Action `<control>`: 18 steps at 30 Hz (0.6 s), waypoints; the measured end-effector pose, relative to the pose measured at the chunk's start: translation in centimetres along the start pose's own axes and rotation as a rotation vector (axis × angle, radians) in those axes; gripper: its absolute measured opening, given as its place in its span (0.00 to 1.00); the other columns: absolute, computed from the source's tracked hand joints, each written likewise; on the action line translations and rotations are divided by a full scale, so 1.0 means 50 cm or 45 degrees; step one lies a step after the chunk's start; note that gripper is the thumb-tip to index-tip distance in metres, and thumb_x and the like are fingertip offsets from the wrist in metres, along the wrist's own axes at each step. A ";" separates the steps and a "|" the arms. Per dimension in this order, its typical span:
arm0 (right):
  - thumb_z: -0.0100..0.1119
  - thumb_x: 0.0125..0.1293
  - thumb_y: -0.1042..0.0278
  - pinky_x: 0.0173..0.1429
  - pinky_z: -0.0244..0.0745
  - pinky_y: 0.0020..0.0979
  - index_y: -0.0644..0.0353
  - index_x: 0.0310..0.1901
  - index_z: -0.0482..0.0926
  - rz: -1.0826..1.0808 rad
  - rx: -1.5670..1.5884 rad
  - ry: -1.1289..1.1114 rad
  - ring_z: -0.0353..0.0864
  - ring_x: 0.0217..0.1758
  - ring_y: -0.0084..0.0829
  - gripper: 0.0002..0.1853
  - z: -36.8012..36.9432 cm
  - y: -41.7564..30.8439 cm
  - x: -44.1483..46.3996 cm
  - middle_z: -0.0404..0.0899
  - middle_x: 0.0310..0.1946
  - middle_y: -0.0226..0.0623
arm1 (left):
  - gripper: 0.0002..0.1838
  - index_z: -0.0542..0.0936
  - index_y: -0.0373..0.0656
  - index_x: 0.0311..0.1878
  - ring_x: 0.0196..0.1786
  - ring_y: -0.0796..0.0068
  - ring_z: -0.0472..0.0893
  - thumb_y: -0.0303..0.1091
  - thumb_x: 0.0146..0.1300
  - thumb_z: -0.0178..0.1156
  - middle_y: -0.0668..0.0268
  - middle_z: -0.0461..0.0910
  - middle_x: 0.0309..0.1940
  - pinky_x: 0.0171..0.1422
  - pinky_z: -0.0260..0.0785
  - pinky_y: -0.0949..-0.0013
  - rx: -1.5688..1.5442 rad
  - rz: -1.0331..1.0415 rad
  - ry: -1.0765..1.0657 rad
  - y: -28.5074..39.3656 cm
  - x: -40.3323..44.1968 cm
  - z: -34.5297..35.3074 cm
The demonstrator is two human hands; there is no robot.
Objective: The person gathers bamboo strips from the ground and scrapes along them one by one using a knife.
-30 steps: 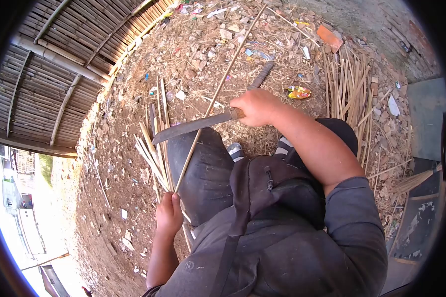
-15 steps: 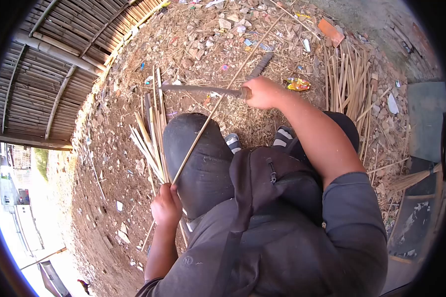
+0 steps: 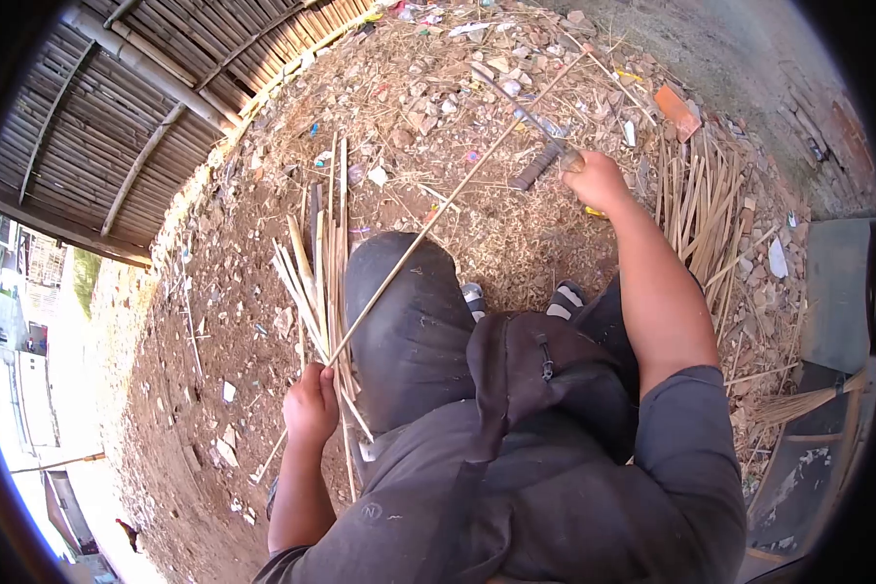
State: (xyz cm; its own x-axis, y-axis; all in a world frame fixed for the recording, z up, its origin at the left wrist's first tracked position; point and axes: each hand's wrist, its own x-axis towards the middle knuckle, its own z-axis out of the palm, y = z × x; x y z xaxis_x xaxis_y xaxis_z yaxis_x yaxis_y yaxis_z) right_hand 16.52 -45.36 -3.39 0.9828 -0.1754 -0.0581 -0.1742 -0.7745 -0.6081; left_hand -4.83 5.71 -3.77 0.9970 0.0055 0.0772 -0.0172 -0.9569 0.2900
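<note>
My left hand [image 3: 311, 407] is closed around a long thin bamboo strip [image 3: 438, 222], which slants across my knee up to the far ground. In my right hand [image 3: 596, 183] is a long-bladed knife [image 3: 521, 112], gripped by its handle; the blade points away and to the left, close to the strip's far part. On the ground beside the right hand lies a dark ribbed stick-like piece [image 3: 535, 167]. Split bamboo strips [image 3: 333, 229] lie in a loose pile by my left leg, near the left hand.
More bamboo strips [image 3: 696, 209] are heaped to the right, below an orange brick [image 3: 676, 112]. A straw broom [image 3: 808, 401] rests near dark panels at the right edge. A bamboo wall [image 3: 97, 117] stands upper left. Stones and litter cover the ground.
My right hand has moved right and slightly down, and the knife blade has swung from pointing left to pointing up-left. The left hand, still on the strip, sits slightly lower. The view has shifted.
</note>
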 end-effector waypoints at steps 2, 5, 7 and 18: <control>0.68 0.61 0.61 0.43 0.75 0.38 0.61 0.48 0.82 0.169 0.272 0.174 0.82 0.36 0.35 0.17 0.016 0.063 0.036 0.82 0.33 0.39 | 0.14 0.77 0.44 0.39 0.27 0.42 0.81 0.42 0.78 0.50 0.51 0.79 0.22 0.30 0.70 0.44 -0.067 -0.064 0.009 -0.040 -0.017 -0.005; 0.69 0.61 0.64 0.31 0.68 0.30 0.60 0.39 0.78 0.363 0.772 0.246 0.72 0.23 0.24 0.12 0.035 0.074 0.041 0.75 0.25 0.29 | 0.15 0.77 0.43 0.40 0.28 0.41 0.81 0.43 0.78 0.48 0.50 0.80 0.22 0.32 0.70 0.44 0.022 -0.199 0.062 -0.112 -0.049 0.017; 0.69 0.62 0.66 0.27 0.63 0.27 0.58 0.37 0.76 0.429 0.978 0.279 0.67 0.21 0.19 0.10 0.046 0.073 0.041 0.71 0.23 0.25 | 0.15 0.79 0.42 0.46 0.35 0.42 0.83 0.43 0.78 0.49 0.48 0.83 0.31 0.39 0.73 0.44 0.042 -0.395 -0.032 -0.141 -0.060 0.021; 0.71 0.61 0.63 0.27 0.63 0.27 0.56 0.32 0.76 0.199 0.592 0.134 0.67 0.21 0.19 0.12 0.053 0.060 0.036 0.70 0.20 0.23 | 0.20 0.84 0.39 0.52 0.46 0.61 0.87 0.47 0.69 0.62 0.54 0.88 0.43 0.53 0.78 0.59 -0.371 -0.538 -1.050 -0.155 -0.120 -0.005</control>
State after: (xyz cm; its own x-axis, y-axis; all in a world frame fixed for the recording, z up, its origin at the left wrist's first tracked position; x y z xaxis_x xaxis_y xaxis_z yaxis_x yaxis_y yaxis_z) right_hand 17.92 -46.41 -7.42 0.9315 -0.3463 -0.1109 -0.2492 -0.3858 -0.8883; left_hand -10.69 13.16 -6.23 0.6632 0.0210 -0.7482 0.4471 -0.8127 0.3736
